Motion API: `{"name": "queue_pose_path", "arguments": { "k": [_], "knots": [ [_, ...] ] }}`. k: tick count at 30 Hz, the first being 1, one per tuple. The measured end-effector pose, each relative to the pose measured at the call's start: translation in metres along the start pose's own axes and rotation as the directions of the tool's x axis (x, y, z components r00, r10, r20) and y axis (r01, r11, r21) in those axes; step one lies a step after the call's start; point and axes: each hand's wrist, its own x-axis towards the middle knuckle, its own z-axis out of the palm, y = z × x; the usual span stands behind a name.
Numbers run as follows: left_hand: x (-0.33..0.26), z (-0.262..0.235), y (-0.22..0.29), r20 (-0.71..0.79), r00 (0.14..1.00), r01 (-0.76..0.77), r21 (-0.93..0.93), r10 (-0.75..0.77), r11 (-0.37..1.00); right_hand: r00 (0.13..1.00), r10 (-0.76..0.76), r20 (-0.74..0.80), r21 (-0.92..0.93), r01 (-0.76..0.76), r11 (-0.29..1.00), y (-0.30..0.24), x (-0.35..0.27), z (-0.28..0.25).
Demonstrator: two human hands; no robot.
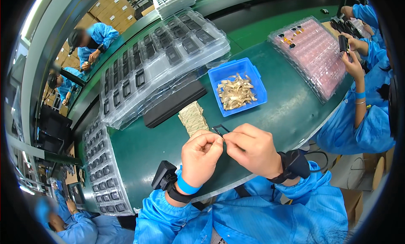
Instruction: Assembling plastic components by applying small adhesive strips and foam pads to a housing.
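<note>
In front of me I hold a small black plastic frame (218, 128), mostly covered by my fingers. My left hand (199, 154) is closed in a pinch at its near left end. The fingers of my right hand (254, 148) pinch its right side, so the two hands almost meet. Just beyond my left fingers lies a stack of cream-coloured strips or sheets (193, 118) with fine printed lines. A blue plastic bin (260, 86) stands farther off, holding a heap of curled tan strips (236, 92).
A long black block (176, 101) lies beside stacked clear trays (158, 73) of black frames. Another frame tray (103, 172) is at the left, a pink-lined tray (312, 54) at the right. Co-workers in blue sit on both sides; one person's hand (353, 65) holds a black part.
</note>
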Motion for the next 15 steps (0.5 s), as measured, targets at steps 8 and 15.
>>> {"name": "queue_pose_path", "arguments": {
  "k": [8, 15],
  "knots": [
    [0.015, 0.016, -0.005, 0.047, 0.996, -0.079, -0.05, 0.081, 0.996, 0.894, 0.442, 0.074, 0.38, -0.435, 0.817, 0.006, 0.002, -0.016],
    [0.051, 0.018, -0.011, -0.028, 0.991, -0.123, 0.188, 0.131, 0.974, 0.769, 0.64, -0.019, 0.573, -0.516, 0.637, 0.032, 0.006, -0.048]
  ]
}}
